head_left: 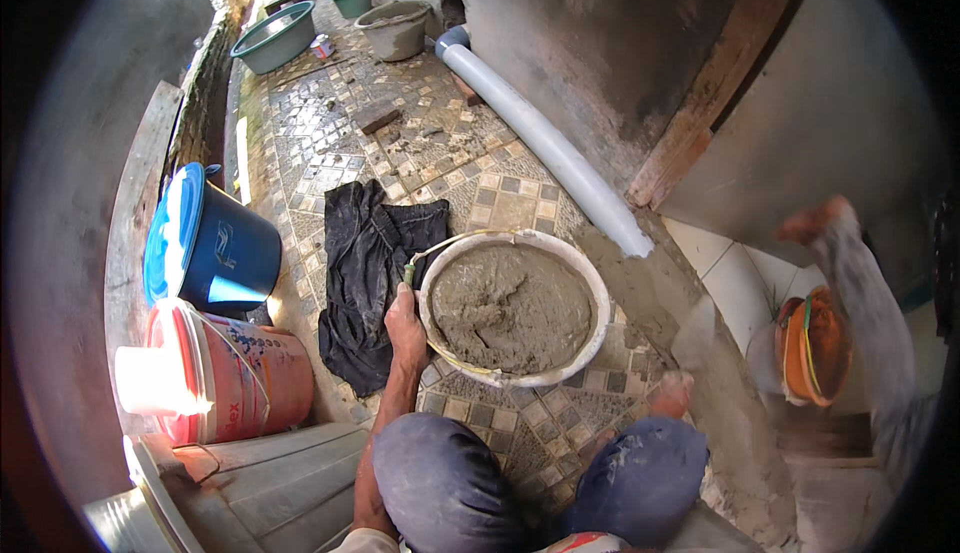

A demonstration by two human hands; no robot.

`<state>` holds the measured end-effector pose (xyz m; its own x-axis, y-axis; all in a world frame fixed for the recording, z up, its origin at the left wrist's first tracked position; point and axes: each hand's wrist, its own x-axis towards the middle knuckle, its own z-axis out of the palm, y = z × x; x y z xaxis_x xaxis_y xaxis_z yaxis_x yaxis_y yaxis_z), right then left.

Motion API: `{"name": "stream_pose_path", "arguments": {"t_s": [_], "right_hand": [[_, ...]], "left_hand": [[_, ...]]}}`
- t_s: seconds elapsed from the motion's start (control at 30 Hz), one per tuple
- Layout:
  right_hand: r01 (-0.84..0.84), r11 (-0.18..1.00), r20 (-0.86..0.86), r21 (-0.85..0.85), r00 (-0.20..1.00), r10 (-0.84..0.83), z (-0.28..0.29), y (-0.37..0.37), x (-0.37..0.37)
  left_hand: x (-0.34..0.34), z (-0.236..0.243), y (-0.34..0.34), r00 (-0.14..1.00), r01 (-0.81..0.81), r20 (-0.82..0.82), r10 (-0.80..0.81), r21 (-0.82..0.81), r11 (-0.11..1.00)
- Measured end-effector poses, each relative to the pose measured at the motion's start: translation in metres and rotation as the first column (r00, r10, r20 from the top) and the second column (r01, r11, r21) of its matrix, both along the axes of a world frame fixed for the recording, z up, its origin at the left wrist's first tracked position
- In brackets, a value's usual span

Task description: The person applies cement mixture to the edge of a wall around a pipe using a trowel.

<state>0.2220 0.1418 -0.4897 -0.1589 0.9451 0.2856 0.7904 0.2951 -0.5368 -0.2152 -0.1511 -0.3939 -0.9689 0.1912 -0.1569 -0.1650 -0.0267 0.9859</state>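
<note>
A round pale bucket (603,303) full of wet grey cement mortar (510,308) stands on the tiled floor in front of my knees. My left hand (404,328) is closed around the green grip of its wire handle (409,273), at the rim's left side. Just above my right knee, a blurred patch of skin (672,393) seems to be my right hand; its fingers are smeared by motion. A pale blurred streak beside it cannot be made out. Dark crumpled cloth (365,273) lies left of the bucket.
Blue (235,248) and red (255,373) buckets lie tipped at left. A grey pipe (550,148) runs along the right wall. Basins (275,38) stand far back. At right, another person's blurred limb (860,283) passes orange containers (820,343). Wet mortar (650,303) covers the floor's right side.
</note>
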Motion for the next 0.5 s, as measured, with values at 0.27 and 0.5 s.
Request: {"name": "stream_pose_path", "arguments": {"t_s": [0.27,0.5], "right_hand": [[-0.160,0.985,-0.184,-0.065,0.972,0.146,0.129,-0.010,-0.018],[-0.733,0.680,0.170,-0.014,0.669,0.724,0.254,-0.009,-0.117]], "left_hand": [[-0.002,0.013,0.016,0.984,-0.050,0.180,-0.003,0.290,0.956],[0.016,0.046,0.028,0.993,0.071,-0.081,-0.088,-0.192,0.979]]}}
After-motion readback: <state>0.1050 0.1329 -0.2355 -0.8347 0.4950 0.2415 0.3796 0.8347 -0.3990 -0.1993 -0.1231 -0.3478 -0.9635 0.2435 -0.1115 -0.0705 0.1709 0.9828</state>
